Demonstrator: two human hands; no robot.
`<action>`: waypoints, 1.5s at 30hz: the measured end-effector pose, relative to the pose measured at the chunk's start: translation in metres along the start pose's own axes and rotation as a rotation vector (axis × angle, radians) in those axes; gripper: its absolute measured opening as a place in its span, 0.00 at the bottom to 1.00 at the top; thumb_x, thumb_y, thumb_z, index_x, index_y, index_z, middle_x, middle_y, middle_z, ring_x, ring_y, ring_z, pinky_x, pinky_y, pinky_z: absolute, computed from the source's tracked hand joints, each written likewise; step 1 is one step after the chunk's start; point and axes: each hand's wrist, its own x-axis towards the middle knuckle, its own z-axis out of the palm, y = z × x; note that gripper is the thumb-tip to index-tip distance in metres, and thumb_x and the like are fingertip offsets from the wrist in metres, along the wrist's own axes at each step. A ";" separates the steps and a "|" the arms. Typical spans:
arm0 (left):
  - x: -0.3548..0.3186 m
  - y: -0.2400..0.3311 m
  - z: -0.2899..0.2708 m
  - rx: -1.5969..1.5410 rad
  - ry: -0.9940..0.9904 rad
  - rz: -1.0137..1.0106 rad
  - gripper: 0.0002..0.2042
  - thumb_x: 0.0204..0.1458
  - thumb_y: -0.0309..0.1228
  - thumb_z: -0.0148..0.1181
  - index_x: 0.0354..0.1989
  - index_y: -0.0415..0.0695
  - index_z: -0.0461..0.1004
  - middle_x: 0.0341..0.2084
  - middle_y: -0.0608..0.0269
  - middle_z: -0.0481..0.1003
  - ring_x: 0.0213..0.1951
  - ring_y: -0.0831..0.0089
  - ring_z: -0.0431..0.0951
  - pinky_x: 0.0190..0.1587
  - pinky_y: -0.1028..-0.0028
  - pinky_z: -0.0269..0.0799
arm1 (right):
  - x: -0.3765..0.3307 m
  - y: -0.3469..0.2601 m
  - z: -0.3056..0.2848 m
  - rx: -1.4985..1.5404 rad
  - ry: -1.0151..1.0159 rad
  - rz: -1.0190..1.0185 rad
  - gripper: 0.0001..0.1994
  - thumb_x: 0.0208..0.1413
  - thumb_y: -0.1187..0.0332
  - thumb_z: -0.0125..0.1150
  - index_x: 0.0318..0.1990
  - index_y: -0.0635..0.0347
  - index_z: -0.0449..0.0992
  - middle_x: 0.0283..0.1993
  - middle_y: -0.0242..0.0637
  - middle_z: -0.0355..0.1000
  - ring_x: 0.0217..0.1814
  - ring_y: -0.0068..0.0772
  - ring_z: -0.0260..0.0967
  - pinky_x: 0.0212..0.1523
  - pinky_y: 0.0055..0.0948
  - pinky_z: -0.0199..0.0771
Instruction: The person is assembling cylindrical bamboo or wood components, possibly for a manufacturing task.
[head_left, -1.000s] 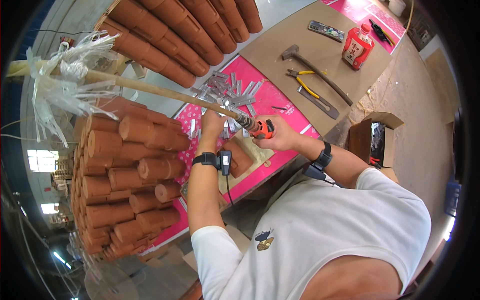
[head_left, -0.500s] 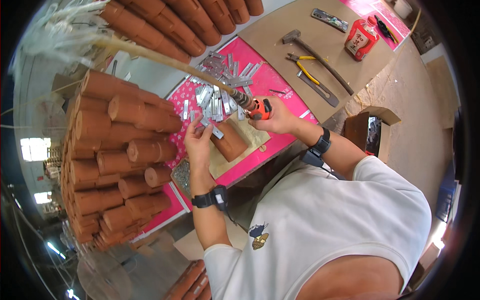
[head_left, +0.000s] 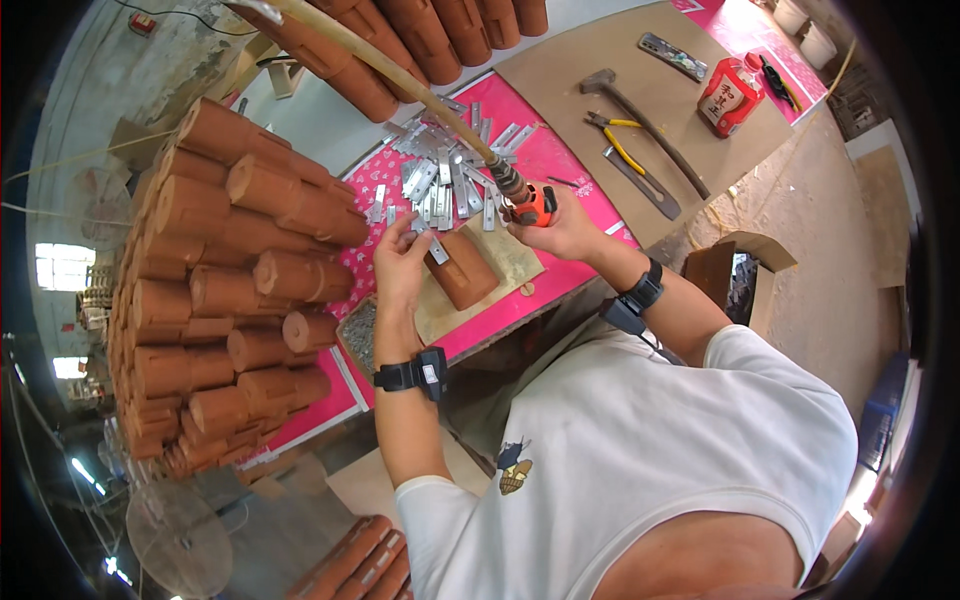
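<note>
L hand (head_left: 400,265) pinches a small flat grey metal strip (head_left: 437,250), fingers clamped on it, just above a brown clay cylinder (head_left: 462,270) on the pink table (head_left: 560,160). R hand (head_left: 565,230) grips an orange-black tape roll (head_left: 530,205) at the tip of a long tan bamboo pole (head_left: 400,80), fingers closed round it.

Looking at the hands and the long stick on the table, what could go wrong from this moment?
1. The right hand grips the long stick only at its near end, beside the orange tool; the far end could swing into the stacked brown cylinders.
2. The left hand pinches a small metal strip among many loose strips; it may slip or nick the fingers.
</note>
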 end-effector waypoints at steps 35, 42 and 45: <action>-0.060 -0.019 0.012 0.400 -0.059 0.498 0.46 0.38 0.36 0.82 0.66 0.40 0.60 0.57 0.51 0.70 0.59 0.58 0.72 0.61 0.63 0.68 | 0.006 -0.005 0.012 -0.065 0.065 0.010 0.10 0.48 0.72 0.68 0.37 0.60 0.74 0.28 0.24 0.67 0.30 0.17 0.61 0.33 0.24 0.67; -0.061 0.011 0.010 0.687 -0.155 0.299 0.52 0.29 0.34 0.84 0.67 0.40 0.58 0.59 0.44 0.67 0.62 0.49 0.69 0.64 0.59 0.66 | 0.007 -0.004 0.009 -0.122 0.012 0.000 0.10 0.48 0.72 0.68 0.37 0.59 0.74 0.28 0.24 0.67 0.31 0.17 0.62 0.34 0.24 0.67; -0.061 0.015 0.011 0.733 -0.172 0.305 0.52 0.29 0.34 0.84 0.67 0.39 0.58 0.60 0.45 0.67 0.62 0.49 0.69 0.64 0.58 0.66 | 0.007 -0.008 0.010 -0.088 -0.012 0.015 0.10 0.48 0.72 0.68 0.37 0.59 0.74 0.29 0.24 0.67 0.31 0.17 0.62 0.35 0.24 0.67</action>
